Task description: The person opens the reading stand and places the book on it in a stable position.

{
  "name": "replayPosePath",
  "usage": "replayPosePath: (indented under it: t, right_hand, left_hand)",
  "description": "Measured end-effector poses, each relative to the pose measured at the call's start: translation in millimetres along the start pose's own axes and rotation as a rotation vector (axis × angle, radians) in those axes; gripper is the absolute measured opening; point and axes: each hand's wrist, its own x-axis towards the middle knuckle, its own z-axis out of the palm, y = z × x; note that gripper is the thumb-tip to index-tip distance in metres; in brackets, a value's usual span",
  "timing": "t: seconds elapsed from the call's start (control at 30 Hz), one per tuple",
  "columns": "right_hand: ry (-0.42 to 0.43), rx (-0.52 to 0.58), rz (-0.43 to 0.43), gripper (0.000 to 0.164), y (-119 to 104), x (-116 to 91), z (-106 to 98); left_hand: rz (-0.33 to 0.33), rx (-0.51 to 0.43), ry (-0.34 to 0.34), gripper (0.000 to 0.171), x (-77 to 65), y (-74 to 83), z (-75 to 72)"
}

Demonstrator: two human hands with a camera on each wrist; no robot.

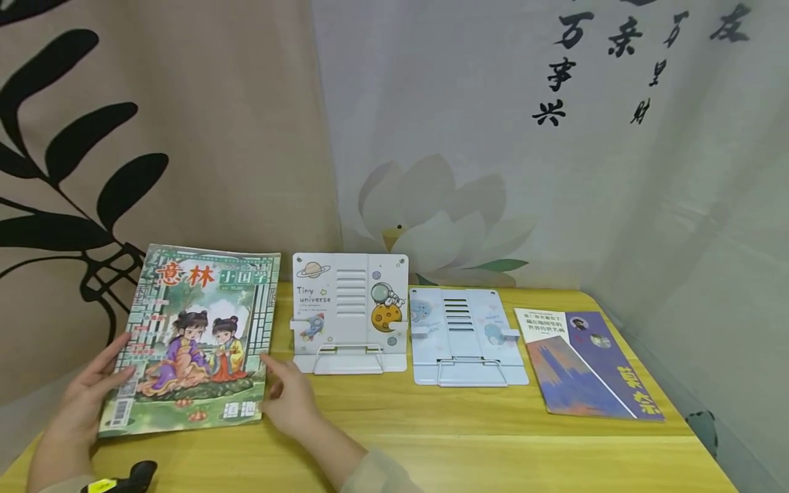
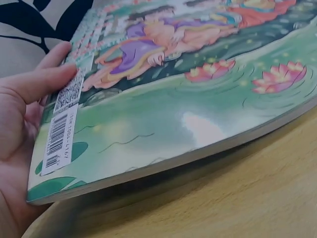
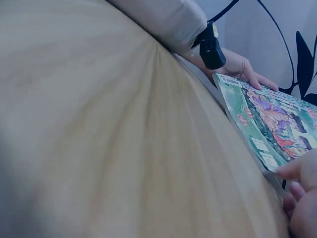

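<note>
A magazine (image 1: 203, 404) with a green illustrated cover of two figures in robes is tilted up off the wooden table at the left. My left hand (image 1: 77, 404) grips its left edge, with the thumb (image 2: 54, 83) on the cover beside the barcode and part of the hand hidden behind. At the opposite edge, my right hand (image 1: 292, 400) holds the magazine near its lower right corner; one fingertip (image 3: 287, 171) touches the cover side and other fingers curl below. A gap shows under the magazine's bottom edge in the left wrist view.
Two metal book stands stand to the right: a white "Tiny universe" stand (image 1: 351, 311) and a pale blue stand (image 1: 471, 342), each with a wire holder in front. A purple and white book (image 1: 592, 366) lies at the right of the table (image 1: 493, 445). Printed curtains (image 1: 444, 82) hang behind.
</note>
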Motion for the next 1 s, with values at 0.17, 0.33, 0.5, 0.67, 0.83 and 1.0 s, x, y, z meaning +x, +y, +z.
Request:
replayPosePath:
  t: [0.17,0.33,0.5,0.67,0.83,1.0]
  right_hand:
    - [0.022,0.046,-0.092,0.092,2.4,-1.0,-3.1]
    - [0.01,0.037,-0.151,0.091,-2.9,-3.1,-11.4]
    - [-0.06,0.031,-0.165,0.094,-12.3,-3.8,-25.0]
    - [-0.143,0.057,-0.147,0.102,-17.1,-0.9,-41.5]
    - [-0.147,0.087,-0.167,0.099,-13.1,4.0,-56.8]
    - [-0.125,0.067,-0.228,0.093,-12.4,6.5,-73.4]
  left_hand:
    - [0.092,-0.032,-0.101,0.064,2.5,0.4,4.1]
    - [0.161,-0.029,-0.149,0.067,2.8,1.6,7.6]
    - [0.181,-0.019,-0.238,0.074,1.2,6.2,10.0]
    - [0.177,0.051,-0.313,0.079,3.4,11.7,14.8]
    - [0.181,0.115,-0.4,0.08,9.4,14.2,28.0]
    - [0.219,0.189,-0.465,0.079,16.6,15.8,46.5]
